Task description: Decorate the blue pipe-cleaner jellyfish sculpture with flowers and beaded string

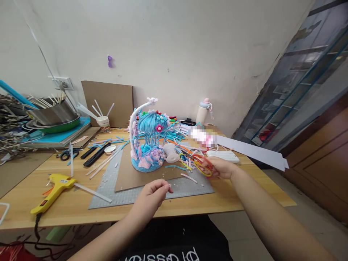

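Note:
My right hand (216, 167) is closed around the red and yellow handles of a pair of scissors (204, 167), low over the right side of the table. The blades point left into loose pipe cleaners. My left hand (157, 192) hovers over the front edge of the cutting mat, its fingers curled together; whatever may be between them is hidden. Beyond it a blue pipe-cleaner jellyfish lamp-like craft (152, 125) stands upright on a round blue base with pink and purple flowers. Beside the base lies a white spool (172, 153).
A yellow glue gun (56, 192) lies at left on the wooden table, near black scissors (69, 154). Cardboard (125, 183) rests on the grey mat (103, 197). Behind stand a paper cup (103, 123) and a bottle (202, 113). A white strip (252, 148) overhangs the right edge.

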`<move>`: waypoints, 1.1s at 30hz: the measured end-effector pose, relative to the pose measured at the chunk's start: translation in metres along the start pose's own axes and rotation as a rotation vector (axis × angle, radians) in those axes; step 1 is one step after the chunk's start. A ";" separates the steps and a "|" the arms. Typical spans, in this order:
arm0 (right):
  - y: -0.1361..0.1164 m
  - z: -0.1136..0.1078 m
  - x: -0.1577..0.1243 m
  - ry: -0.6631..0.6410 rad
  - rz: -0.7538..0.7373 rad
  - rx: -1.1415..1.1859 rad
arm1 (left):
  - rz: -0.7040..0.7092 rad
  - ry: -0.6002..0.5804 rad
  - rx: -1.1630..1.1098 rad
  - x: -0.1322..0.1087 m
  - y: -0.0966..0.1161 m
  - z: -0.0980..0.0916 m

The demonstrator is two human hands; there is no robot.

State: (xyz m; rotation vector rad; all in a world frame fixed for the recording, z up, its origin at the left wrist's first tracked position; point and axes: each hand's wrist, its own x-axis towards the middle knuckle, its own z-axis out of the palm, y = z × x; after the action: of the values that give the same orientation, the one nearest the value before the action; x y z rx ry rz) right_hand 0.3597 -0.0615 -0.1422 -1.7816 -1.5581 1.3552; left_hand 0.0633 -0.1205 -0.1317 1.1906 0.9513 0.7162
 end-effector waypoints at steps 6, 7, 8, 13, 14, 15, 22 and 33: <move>0.014 0.025 -0.044 -0.415 -0.139 0.983 | -0.059 0.029 -0.103 0.009 0.007 0.014; 0.015 0.038 -0.054 -0.326 -0.202 1.020 | -0.056 0.038 -0.113 0.011 0.007 0.016; 0.016 0.052 -0.063 -0.242 -0.254 1.028 | -0.047 0.047 -0.122 0.014 0.007 0.019; 0.023 0.113 -0.094 -0.147 -0.329 0.949 | 0.074 0.065 -0.225 0.024 0.004 0.030; 0.026 0.120 -0.096 -0.147 -0.351 0.891 | 0.112 0.079 -0.264 0.025 0.004 0.033; 0.029 0.125 -0.098 -0.131 -0.368 0.807 | 0.152 0.103 -0.306 0.026 0.004 0.035; 0.025 0.125 -0.088 0.107 -0.198 0.625 | 0.351 0.319 -0.473 0.026 0.003 0.040; 0.008 0.108 -0.102 -0.030 -0.276 0.114 | 0.259 0.319 -0.380 0.027 -0.005 0.041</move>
State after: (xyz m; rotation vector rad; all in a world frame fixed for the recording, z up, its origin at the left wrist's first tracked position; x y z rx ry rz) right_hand 0.2817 -0.1875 -0.1572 -1.4244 -1.6367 1.3118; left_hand 0.1124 -0.1162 -0.1393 0.8824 0.8767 1.2635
